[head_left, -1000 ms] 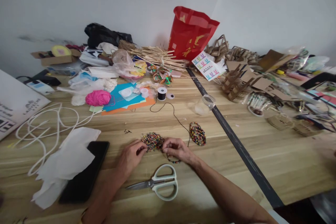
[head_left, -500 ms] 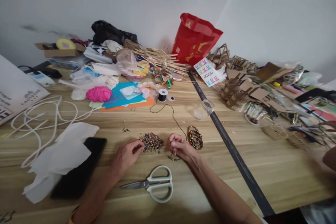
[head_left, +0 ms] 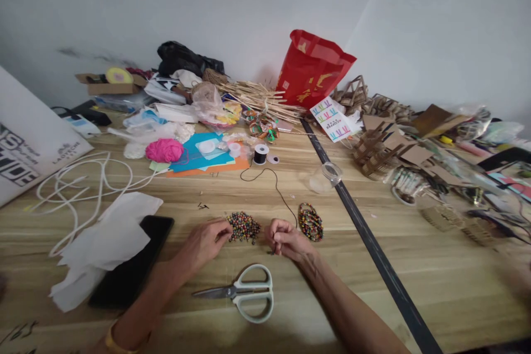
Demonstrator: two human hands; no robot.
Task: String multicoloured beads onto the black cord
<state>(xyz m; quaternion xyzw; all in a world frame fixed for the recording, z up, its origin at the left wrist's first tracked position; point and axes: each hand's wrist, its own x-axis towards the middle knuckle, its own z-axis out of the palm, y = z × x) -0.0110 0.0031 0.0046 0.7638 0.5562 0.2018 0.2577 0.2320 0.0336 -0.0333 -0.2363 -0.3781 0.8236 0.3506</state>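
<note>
- Starting closest to you: scissors (head_left: pixel 244 293) with pale green handles lie flat on the wooden worktop (head_left: pixel 415 254), just in front of both wrists, blades aimed left.
- Your left hand (head_left: pixel 205 240) has its fingertips pinched narrow right at the near-left edge of the loose bead pile (head_left: pixel 244 227); can't tell if a bead is actually in that grip.
- Your right hand (head_left: pixel 286 239) is curled tight on the black cord (head_left: pixel 277 185), just right of the pile.
- Finished bead bracelets (head_left: pixel 311 222) sit just beside that hand.
- Off to the left, a black phone (head_left: pixel 135 265) is half under white tissue (head_left: pixel 105 243).
- Further back the cord runs up to its black spool (head_left: pixel 260 154), with a pink yarn ball (head_left: pixel 164 150) and a red bag (head_left: pixel 313 69) near the wall.
</note>
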